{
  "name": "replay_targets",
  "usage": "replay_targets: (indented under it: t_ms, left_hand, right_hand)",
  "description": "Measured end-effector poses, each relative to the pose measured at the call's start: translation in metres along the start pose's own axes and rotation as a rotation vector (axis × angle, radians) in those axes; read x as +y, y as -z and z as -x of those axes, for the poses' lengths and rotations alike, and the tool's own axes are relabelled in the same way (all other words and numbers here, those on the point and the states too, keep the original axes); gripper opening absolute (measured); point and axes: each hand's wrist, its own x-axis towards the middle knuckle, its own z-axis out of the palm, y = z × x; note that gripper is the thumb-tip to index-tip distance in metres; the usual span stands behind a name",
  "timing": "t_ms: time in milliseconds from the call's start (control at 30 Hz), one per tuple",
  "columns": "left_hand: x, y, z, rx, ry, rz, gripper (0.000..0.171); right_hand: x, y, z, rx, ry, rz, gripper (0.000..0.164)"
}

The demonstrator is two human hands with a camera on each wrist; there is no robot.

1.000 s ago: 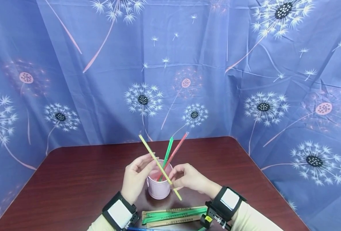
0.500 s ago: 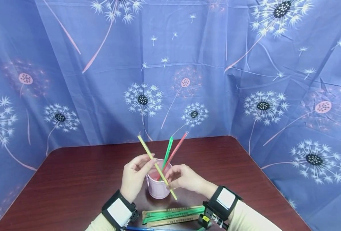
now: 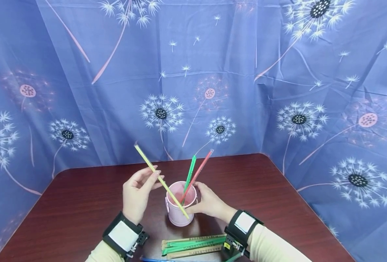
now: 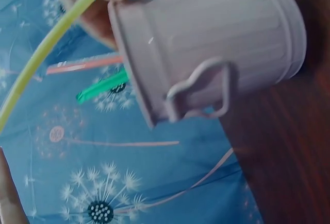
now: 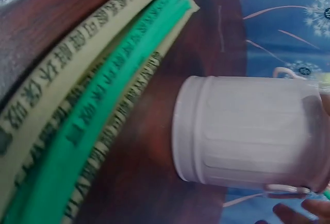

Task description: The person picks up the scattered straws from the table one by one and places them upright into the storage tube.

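My left hand [image 3: 137, 196] pinches a yellow wrapped straw [image 3: 145, 159] between thumb and fingers. The straw slants down to the right, its lower end crossing the front of a small pink bucket [image 3: 177, 217]. My right hand [image 3: 211, 203] holds the bucket by its upper right side, thumb in front near the straw's lower end and fingers behind the rim. A green straw [image 3: 189, 173] and a red straw [image 3: 201, 167] lean inside the bucket. In the left wrist view, the bucket's handle [image 4: 227, 87] shows on its side.
On the table [image 3: 82, 207], in front of the bucket, lies a row of paper-wrapped straws, green [image 3: 196, 245] and tan [image 3: 193, 251]. A blue straw [image 3: 160, 259] lies nearer the front edge. A blue dandelion-print curtain [image 3: 121, 109] hangs behind the table.
My left hand has moved left with the yellow straw, pulling it away from the bucket's middle. My right hand has let go of the straw's lower part and taken the bucket's side.
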Motion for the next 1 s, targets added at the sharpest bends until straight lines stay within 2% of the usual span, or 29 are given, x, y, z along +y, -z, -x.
replay_targets:
  t_ms: [100, 200, 367, 500, 633, 800, 1000]
  left_hand:
    - [0.005, 0.001, -0.007, 0.030, -0.021, 0.035, 0.018]
    - [0.011, 0.002, -0.012, 0.051, -0.047, 0.056, 0.018]
    - [0.016, 0.002, -0.018, 0.072, -0.096, 0.097, 0.015]
    - [0.015, 0.002, -0.021, 0.073, -0.112, 0.083, 0.015]
    - [0.007, 0.000, -0.020, 0.063, -0.101, 0.036, 0.017]
    - [-0.009, -0.001, -0.013, 0.043, -0.056, 0.004, 0.017]
    - [-0.027, -0.002, -0.002, 0.031, 0.005, -0.055, 0.021]
  right_hand:
    - [0.004, -0.005, -0.002, -0.049, 0.038, -0.093, 0.088]
    - [0.005, -0.011, -0.004, -0.050, 0.071, -0.126, 0.086]
    - [0.007, -0.018, -0.006, -0.011, 0.123, -0.060, 0.086]
    - [0.008, -0.022, -0.006, 0.020, 0.120, 0.017, 0.086]
    - [0.008, -0.021, -0.006, 0.038, 0.074, 0.086, 0.087]
    - [0.006, -0.020, -0.005, 0.042, 0.033, 0.142, 0.089]
    - [0.003, -0.018, -0.005, 0.043, 0.020, 0.162, 0.090]
